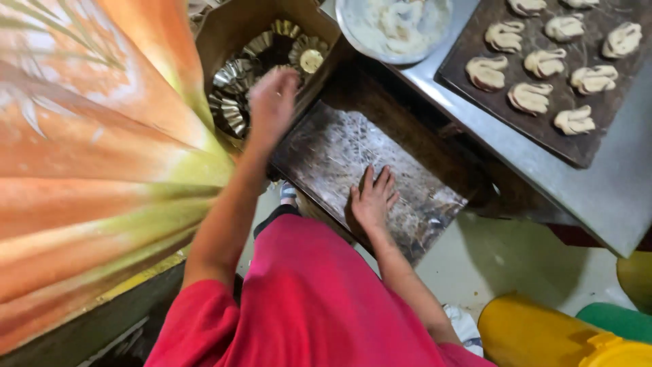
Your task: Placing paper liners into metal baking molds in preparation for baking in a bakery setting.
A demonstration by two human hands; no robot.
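Observation:
My left hand reaches over the edge of a brown cardboard box holding several fluted metal moulds. The hand is blurred, so I cannot tell whether it grips a mould. My right hand lies flat, fingers spread, on a worn, scratched baking tray that sits below the table's edge. The hand holds nothing. My red sleeves and shirt fill the bottom of the view.
A dark tray with several piped dough pieces and a white bowl of batter rest on a steel table at the upper right. Orange patterned cloth fills the left. Yellow and green containers stand at the lower right.

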